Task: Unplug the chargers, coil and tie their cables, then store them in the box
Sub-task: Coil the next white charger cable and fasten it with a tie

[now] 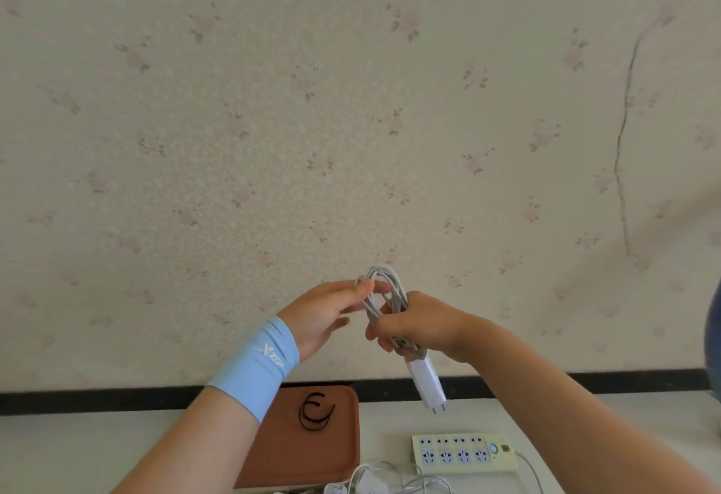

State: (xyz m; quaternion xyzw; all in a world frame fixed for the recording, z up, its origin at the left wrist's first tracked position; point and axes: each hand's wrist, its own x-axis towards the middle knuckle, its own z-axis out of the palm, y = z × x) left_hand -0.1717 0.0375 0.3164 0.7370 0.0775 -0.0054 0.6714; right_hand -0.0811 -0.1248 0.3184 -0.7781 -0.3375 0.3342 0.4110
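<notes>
Both hands are raised in front of the wall, working a coiled grey-white cable. My right hand grips the bundle of loops around its middle, and the white charger plug hangs below it with its prongs pointing down. My left hand, with a light blue wristband, pinches the upper part of the loops with its fingertips. On the table below lies a white power strip with no plug in its visible sockets.
A brown tray on the table holds black ties. More white cable and a small white adapter lie at the bottom edge. A black baseboard runs along the floral wall behind the table.
</notes>
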